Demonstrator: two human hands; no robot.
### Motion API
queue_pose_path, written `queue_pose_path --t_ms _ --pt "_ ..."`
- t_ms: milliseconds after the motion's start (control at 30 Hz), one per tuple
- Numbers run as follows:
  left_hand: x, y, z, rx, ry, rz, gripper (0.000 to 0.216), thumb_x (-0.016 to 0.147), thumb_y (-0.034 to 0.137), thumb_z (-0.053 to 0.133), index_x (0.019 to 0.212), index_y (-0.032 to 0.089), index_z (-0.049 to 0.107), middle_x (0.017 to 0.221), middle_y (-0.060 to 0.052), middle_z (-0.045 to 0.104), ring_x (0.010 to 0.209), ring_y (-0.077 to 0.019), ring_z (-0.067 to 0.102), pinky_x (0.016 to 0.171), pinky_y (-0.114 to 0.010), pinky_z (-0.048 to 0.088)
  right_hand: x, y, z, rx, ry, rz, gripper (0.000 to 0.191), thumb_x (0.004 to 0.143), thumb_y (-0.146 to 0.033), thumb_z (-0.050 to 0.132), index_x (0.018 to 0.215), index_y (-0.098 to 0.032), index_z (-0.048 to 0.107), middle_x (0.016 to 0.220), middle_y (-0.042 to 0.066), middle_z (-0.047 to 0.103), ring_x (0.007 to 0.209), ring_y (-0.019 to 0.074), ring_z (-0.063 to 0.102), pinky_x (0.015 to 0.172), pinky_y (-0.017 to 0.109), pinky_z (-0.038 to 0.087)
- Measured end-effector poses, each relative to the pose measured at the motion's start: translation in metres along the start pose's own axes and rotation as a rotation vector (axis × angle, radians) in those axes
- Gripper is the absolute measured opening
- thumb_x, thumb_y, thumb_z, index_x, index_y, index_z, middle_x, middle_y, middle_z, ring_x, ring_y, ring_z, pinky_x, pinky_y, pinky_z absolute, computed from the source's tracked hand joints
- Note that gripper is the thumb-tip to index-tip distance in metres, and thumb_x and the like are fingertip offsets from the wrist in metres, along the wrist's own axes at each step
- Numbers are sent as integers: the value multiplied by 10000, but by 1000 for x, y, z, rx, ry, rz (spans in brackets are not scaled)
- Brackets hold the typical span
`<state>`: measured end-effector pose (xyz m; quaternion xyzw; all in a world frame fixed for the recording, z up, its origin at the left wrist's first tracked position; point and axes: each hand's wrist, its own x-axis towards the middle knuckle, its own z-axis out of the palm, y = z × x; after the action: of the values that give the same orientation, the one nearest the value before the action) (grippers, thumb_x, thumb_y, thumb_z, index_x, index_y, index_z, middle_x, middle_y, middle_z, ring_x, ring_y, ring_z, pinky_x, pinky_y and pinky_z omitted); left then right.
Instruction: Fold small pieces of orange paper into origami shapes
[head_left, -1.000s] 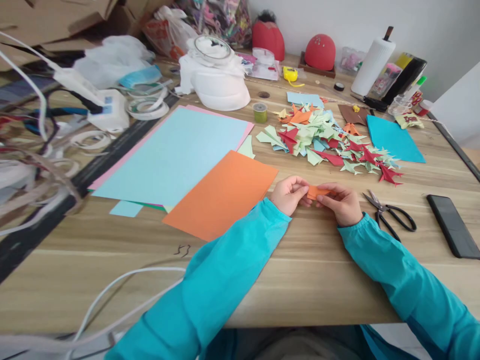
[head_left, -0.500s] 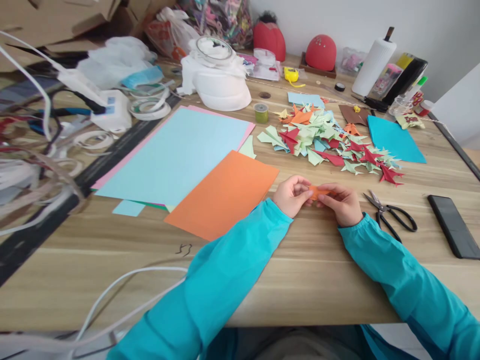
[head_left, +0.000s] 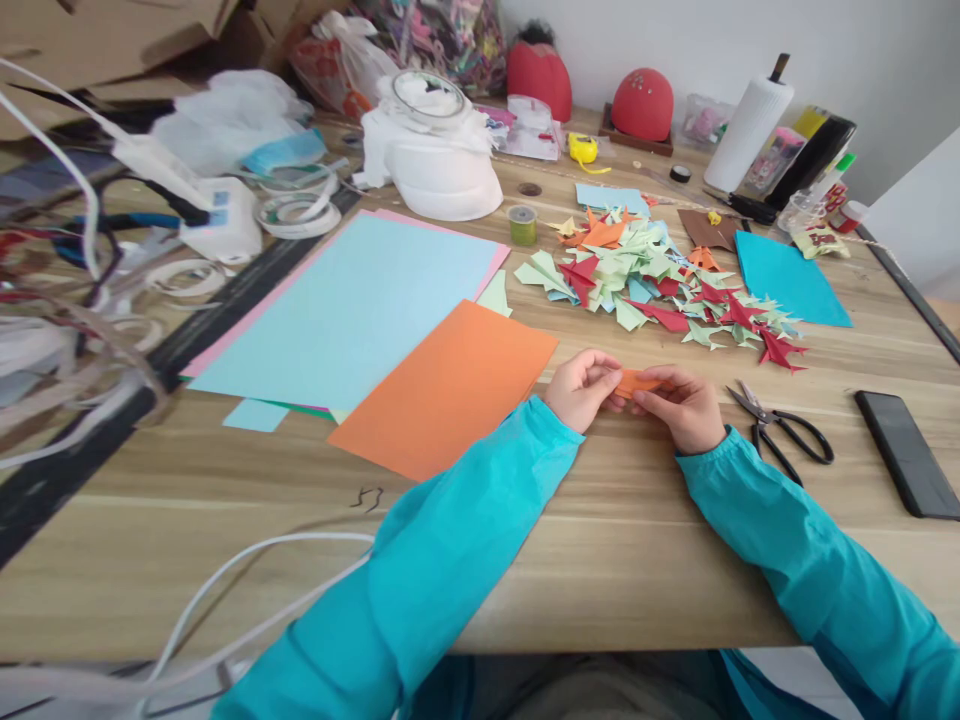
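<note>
Between my hands is a small folded piece of orange paper, partly covered by fingers. My left hand pinches its left end, and my right hand grips the right end between thumb and fingers. To the left lies a larger orange sheet, its lower edge under my left sleeve. Beyond my hands spreads a heap of folded paper shapes in pale green, red, orange and blue. Black-handled scissors rest slightly open just right of my right hand.
Large light blue sheets cover the left of the wooden table. A black phone lies at the right. Farther back are a thread spool, a white cap-like form and turquoise paper. Cables cross the front left.
My left thumb has shifted slightly on the folded orange paper, so a bit more of it shows. Both hands otherwise stay in place.
</note>
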<state>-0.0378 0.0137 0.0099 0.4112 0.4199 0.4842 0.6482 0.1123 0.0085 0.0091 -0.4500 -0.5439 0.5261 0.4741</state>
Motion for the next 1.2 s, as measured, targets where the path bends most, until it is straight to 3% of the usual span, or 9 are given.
queue_pose_path --t_ms 300,700,967,1200 --pt "-2 -1 -1 83 -35 85 330 568 171 708 810 127 488 546 39 569 462 -86 551 483 -210 448 0 5 0 21 -50 -35 283 576 -259 748 831 -189 645 713 16 681 573 135 636 571 275 544" --pt "2 -8 -6 35 -41 20 441 541 269 750 870 112 503 535 7 610 469 -120 581 511 -250 485 4 9 1 213 -25 51 340 497 -281 774 777 -145 638 629 12 669 538 128 624 553 262 530" --pt "4 -4 1 -178 -6 -68 444 540 297 737 895 110 547 627 -32 642 557 -179 625 577 -334 508 12 12 -7 269 28 77 324 480 -230 779 761 -155 634 591 -10 661 481 106 595 530 256 516" --pt "4 -6 13 74 72 98 399 538 286 748 840 116 551 547 14 611 467 -106 574 508 -230 457 11 15 -9 250 -28 34 298 536 -242 762 794 -158 637 626 4 675 527 127 615 550 275 520"
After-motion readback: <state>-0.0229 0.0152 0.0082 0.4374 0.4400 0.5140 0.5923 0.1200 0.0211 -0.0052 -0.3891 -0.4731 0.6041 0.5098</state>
